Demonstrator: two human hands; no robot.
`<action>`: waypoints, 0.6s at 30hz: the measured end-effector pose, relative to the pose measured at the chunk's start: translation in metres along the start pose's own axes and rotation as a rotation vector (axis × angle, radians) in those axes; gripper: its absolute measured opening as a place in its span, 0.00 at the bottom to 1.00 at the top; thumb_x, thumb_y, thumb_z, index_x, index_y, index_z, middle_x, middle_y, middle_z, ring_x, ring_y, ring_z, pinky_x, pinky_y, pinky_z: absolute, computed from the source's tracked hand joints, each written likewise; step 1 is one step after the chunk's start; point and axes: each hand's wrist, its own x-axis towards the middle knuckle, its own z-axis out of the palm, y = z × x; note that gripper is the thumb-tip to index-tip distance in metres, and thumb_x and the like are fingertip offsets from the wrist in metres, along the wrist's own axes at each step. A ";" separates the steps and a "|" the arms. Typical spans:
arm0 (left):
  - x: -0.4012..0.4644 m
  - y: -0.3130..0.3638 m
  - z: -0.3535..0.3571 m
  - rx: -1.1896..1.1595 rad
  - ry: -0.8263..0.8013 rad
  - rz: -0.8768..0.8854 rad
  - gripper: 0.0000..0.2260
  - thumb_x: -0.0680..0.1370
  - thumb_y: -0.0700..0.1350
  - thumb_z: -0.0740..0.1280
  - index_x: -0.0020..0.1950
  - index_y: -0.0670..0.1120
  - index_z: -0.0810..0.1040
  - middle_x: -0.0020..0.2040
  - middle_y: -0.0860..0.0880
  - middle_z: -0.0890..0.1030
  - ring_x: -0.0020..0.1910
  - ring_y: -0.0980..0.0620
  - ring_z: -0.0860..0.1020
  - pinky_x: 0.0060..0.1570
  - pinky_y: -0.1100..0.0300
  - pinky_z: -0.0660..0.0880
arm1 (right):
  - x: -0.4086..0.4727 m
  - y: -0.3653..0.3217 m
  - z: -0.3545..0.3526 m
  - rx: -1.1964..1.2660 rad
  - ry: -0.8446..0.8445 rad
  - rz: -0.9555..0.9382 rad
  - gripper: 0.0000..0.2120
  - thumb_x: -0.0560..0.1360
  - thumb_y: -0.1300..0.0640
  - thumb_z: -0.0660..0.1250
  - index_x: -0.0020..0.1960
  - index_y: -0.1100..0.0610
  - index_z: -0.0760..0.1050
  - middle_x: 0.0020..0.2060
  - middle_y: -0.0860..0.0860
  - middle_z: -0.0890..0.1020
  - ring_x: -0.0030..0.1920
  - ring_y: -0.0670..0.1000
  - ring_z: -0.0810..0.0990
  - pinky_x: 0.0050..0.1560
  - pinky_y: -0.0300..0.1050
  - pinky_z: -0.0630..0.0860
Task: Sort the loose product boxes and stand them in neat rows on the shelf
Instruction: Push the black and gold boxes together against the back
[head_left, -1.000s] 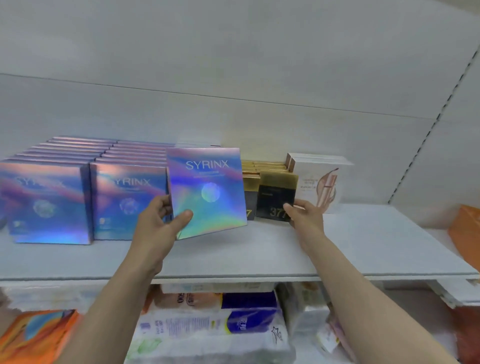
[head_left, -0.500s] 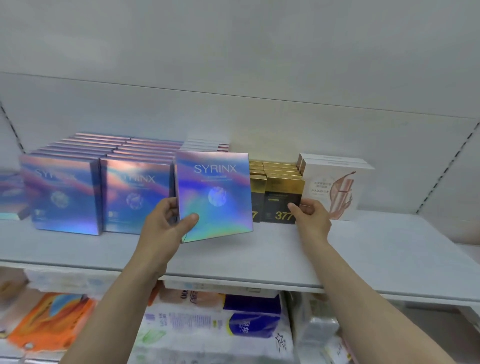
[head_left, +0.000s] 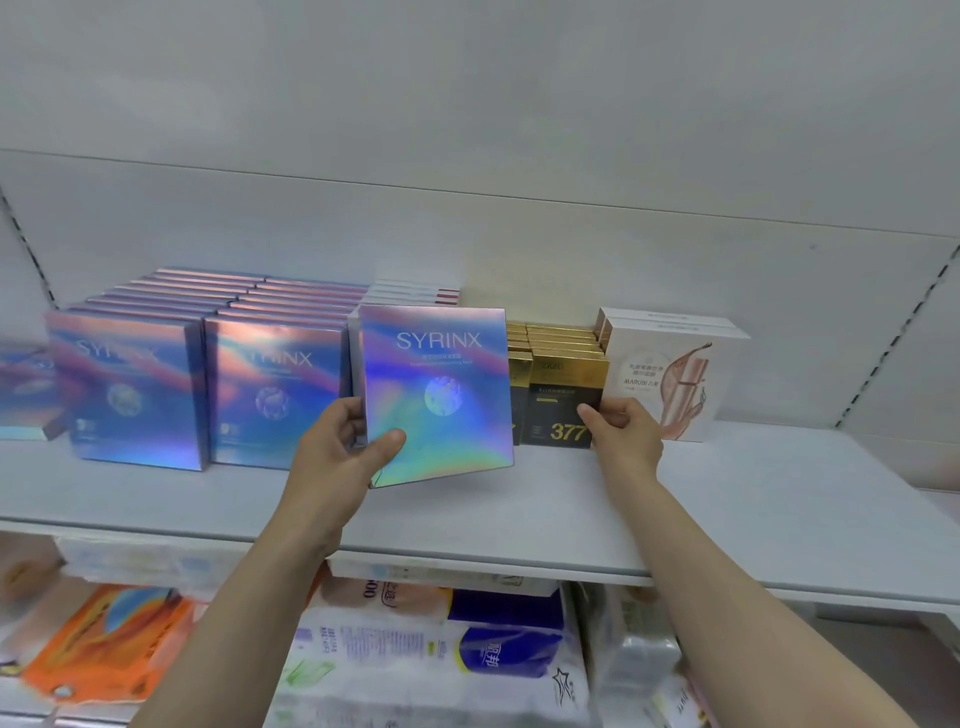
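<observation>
From the head camera, the white shelf (head_left: 519, 519) already carries most of its stock in order: two rows of holographic boxes (head_left: 208, 332) stand upright on the left, front faces forward, files running back toward the wall, then gold-and-black boxes (head_left: 563, 395) in two close files and a pair of white boxes (head_left: 670, 374) at the right end. What is left, by my reading, is the third holographic row: only a few boxes with pale tops (head_left: 415, 292) stand behind the gap, and the SYRINX box (head_left: 436, 389) is not yet seated there. The left hand (head_left: 337, 457) holds that box by its lower left corner, thumb across the front and fingers behind, the box tilted so one bottom corner hangs over the shelf, just in front of the gap between the second holographic row and the gold-and-black files. The right hand (head_left: 623, 436) has its grip pinched on the lower right edge of the front gold-and-black box, seemingly steadying or nudging that file. One more holographic box (head_left: 23, 384) at the far left edge looks out of line. The holographic cartons are flat, square and glossy, with an iridescent foil sheen; the gold-and-black ones are narrower, with metallic tops; the white ones are matt card. On the shelf below lie soft plastic-wrapped packs (head_left: 415, 660).
</observation>
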 end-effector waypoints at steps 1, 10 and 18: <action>0.000 0.000 0.000 0.000 -0.001 0.000 0.14 0.75 0.41 0.72 0.59 0.47 0.75 0.53 0.51 0.83 0.52 0.49 0.81 0.38 0.60 0.74 | 0.000 0.000 0.000 -0.001 0.002 0.002 0.09 0.73 0.50 0.74 0.51 0.49 0.77 0.44 0.45 0.83 0.47 0.50 0.82 0.56 0.52 0.80; 0.001 0.000 -0.001 -0.012 0.004 -0.005 0.14 0.75 0.42 0.72 0.58 0.48 0.76 0.53 0.51 0.83 0.52 0.49 0.81 0.39 0.57 0.76 | 0.003 -0.001 -0.003 -0.069 -0.016 0.018 0.15 0.73 0.47 0.74 0.57 0.51 0.80 0.48 0.47 0.84 0.50 0.49 0.80 0.57 0.48 0.77; 0.001 0.001 -0.007 -0.018 -0.029 -0.011 0.13 0.75 0.41 0.72 0.58 0.48 0.76 0.53 0.51 0.83 0.52 0.49 0.81 0.45 0.48 0.79 | -0.026 -0.043 -0.002 -0.150 0.166 -0.212 0.17 0.77 0.50 0.70 0.62 0.55 0.75 0.55 0.50 0.80 0.55 0.51 0.79 0.50 0.41 0.74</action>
